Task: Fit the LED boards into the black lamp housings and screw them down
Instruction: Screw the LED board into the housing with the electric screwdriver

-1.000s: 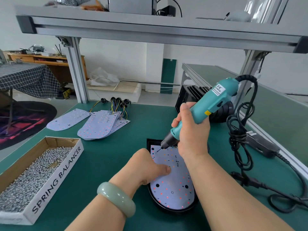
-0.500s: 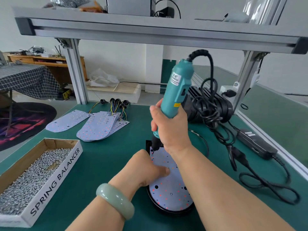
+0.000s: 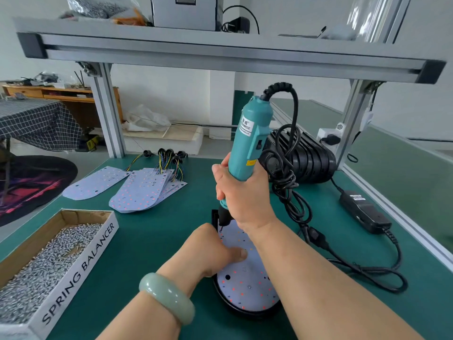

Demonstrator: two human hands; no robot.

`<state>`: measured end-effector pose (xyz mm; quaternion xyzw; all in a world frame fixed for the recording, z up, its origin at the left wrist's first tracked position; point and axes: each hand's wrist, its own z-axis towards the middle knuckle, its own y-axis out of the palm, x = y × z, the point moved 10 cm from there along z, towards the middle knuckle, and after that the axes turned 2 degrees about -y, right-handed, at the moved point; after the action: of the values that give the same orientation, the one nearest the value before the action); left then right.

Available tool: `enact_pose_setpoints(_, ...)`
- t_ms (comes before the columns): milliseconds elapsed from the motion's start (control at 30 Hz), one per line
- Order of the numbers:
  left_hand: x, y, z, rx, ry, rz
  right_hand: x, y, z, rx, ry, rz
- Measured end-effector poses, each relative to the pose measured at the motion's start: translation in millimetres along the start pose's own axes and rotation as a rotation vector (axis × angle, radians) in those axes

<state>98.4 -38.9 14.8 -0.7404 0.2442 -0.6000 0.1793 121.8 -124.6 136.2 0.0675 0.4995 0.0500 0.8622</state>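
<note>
LED board [image 3: 245,283] sits in the black housing [image 3: 235,311] on the worktop [image 3: 159,241], curled left hand [image 3: 210,251] thumbing it flat so holes line up, right hand [image 3: 242,195] fingers [image 3: 221,190] wrapped round the upright screwdriver [image 3: 250,138], bit down at a far-edge hole.

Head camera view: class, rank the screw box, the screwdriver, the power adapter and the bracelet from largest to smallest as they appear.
1. the screw box
2. the screwdriver
3. the bracelet and the power adapter look about alike. The bracelet is nearer the camera, so these two stay unranked.
</note>
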Motion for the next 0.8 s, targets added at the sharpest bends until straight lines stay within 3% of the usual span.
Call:
enact_pose_setpoints(167, -2, 0, 1, 0.009, -0.014, -0.024, -13, -8, -3, -0.050, -0.056, -0.028)
enact_pose_setpoints(333, -9, 4, 1, -0.044, -0.050, -0.116, -44, -58, 11, 0.122, -0.096, 0.063)
enact_pose_setpoints(400, -12, 3, 2, -0.029, -0.061, -0.106, -49, -87, 17, 0.165, -0.037, -0.014)
enact_pose_setpoints(633, -15, 3, 4, -0.023, -0.074, -0.063, -13, -221, 7, 0.167, 0.570, -0.792)
enact_pose_setpoints(733, -17, 0, 2, -0.008, -0.101, -0.074, 10, -251, -16, 0.057, 0.774, -1.087)
enact_pose_setpoints(800, -18, 1, 1, -0.021, -0.113, -0.100, 22, -252, -28, -0.065, 0.808, -1.302)
